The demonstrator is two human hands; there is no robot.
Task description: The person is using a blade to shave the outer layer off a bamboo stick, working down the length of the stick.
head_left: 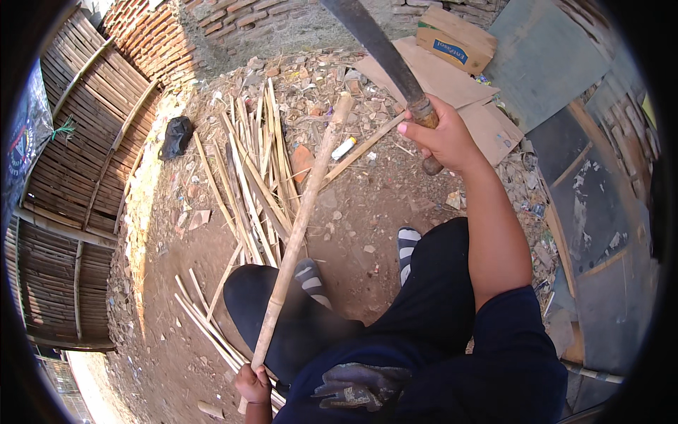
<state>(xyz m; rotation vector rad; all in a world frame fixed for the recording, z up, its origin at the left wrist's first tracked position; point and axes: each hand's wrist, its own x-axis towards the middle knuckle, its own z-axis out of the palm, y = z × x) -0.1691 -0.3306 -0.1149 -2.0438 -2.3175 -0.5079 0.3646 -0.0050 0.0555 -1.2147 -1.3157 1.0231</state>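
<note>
My right hand (446, 136) is closed round the wooden handle of a machete (385, 56), whose long dark blade points up and away, past the top edge of the view. Low on the left, my left hand (253, 385) grips the near end of a pale bamboo pole (302, 219). The pole slants up and away across my left knee, its far end near the middle of the view. The blade is apart from the pole. Beyond my left knee, a heap of split bamboo strips (251, 166) lies on the dirt.
More bamboo strips (205, 328) lie left of my leg. A woven bamboo wall (85, 113) stands at the left, a brick wall (240, 21) at the back. Beside it are a cardboard box (455, 39) and grey sheets (547, 60). A black plastic bag (176, 138) sits near rubble.
</note>
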